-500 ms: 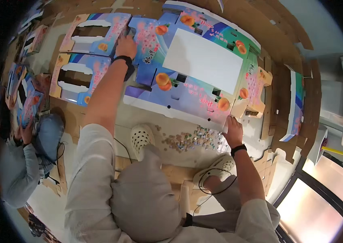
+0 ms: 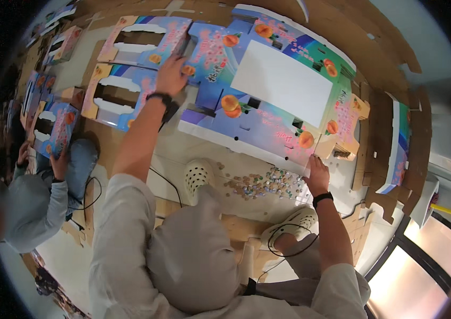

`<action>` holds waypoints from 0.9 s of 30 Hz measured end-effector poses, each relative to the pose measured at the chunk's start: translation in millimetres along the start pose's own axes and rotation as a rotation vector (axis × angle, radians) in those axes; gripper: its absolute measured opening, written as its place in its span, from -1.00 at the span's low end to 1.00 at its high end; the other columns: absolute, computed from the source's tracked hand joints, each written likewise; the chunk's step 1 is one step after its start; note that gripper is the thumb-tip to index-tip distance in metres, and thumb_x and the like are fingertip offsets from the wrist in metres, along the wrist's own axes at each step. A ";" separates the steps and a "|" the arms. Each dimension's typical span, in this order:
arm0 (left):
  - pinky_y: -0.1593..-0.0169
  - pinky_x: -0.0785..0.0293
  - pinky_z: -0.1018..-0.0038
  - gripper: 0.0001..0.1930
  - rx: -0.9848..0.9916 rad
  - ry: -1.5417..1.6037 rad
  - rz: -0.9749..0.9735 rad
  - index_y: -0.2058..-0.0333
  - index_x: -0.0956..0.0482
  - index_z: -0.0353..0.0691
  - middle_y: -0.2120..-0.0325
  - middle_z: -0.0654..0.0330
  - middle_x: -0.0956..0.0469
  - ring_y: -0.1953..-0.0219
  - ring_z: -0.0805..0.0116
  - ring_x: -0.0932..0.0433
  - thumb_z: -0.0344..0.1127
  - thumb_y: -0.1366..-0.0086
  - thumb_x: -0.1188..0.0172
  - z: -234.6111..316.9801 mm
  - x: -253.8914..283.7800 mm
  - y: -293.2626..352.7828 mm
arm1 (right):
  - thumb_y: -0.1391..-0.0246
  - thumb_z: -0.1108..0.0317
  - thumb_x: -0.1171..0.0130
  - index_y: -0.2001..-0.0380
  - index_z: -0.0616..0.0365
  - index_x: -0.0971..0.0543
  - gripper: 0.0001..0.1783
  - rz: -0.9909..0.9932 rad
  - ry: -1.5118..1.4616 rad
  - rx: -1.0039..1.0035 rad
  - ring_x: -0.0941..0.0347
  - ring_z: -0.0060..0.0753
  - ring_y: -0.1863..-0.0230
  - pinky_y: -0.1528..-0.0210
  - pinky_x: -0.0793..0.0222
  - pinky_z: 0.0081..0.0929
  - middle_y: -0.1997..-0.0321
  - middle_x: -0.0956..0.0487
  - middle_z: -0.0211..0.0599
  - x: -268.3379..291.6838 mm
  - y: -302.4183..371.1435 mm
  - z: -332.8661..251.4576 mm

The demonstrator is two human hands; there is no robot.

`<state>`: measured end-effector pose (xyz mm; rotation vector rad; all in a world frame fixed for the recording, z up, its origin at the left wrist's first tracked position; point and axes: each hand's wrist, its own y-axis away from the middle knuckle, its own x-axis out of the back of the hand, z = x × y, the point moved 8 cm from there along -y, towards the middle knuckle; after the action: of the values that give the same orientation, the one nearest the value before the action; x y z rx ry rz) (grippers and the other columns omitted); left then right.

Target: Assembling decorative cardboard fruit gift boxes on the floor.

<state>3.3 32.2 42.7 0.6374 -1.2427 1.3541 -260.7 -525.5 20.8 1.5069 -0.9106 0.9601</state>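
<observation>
A large unfolded cardboard carton, printed blue, purple and green with peaches and a white panel, lies flat in front of me. My left hand is at the edge of its left flap, fingers bent and partly hidden against the board. At the near right corner, my right hand has its fingers closed on the carton's edge. Two folded box trays with cut-out openings, a far tray and a near tray, stand left of the carton, close to my left hand.
Many small round pieces lie scattered on the floor between my shoes. A co-worker at left holds a similar printed box. Another printed piece stands at right by brown cardboard. A black cable runs near my left shoe.
The whole view has shifted, moving the scene rightward. My left hand has slid nearer along the left flap's edge. My right hand stays at the corner. The co-worker's box has turned.
</observation>
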 end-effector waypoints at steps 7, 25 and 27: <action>-0.22 -0.40 -0.03 -0.15 0.458 -0.344 -0.190 -0.18 -0.43 -0.24 0.01 0.01 -0.57 -0.17 -0.05 -0.49 0.00 0.04 -0.58 -76.4 62.7 170.9 | 0.28 0.21 -0.69 -0.35 0.12 -0.31 0.11 -0.027 0.094 -0.025 -0.33 -0.07 -0.45 -0.38 -0.32 -0.12 -0.41 -0.43 -0.18 -4.7 -1.2 -1.9; -0.37 -0.18 0.01 -0.12 -0.035 -0.134 0.195 -0.26 -0.41 -0.24 -0.05 -0.01 -0.52 -0.18 -0.03 -0.47 -0.18 0.09 -0.56 133.5 392.9 150.9 | -0.28 0.09 -0.33 -0.12 0.25 -0.61 -0.49 0.171 -0.620 0.172 -0.69 -0.27 0.02 0.02 -0.59 -0.34 0.05 -0.74 -0.12 245.0 97.0 -124.8; -0.38 -0.19 0.00 -0.13 -0.185 -0.134 0.185 -0.24 -0.42 -0.23 -0.03 0.01 -0.51 -0.17 -0.01 -0.48 -0.29 0.12 -0.56 194.7 445.2 147.7 | -0.30 0.19 -0.35 -0.18 0.27 -0.59 -0.50 0.234 -0.788 0.264 -0.67 -0.31 -0.02 -0.06 -0.56 -0.37 0.02 -0.74 -0.17 293.5 131.8 -147.8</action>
<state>-287.3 44.0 459.0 0.4987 -1.5465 1.3442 -284.6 -410.9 355.0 2.0925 -1.5894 0.6499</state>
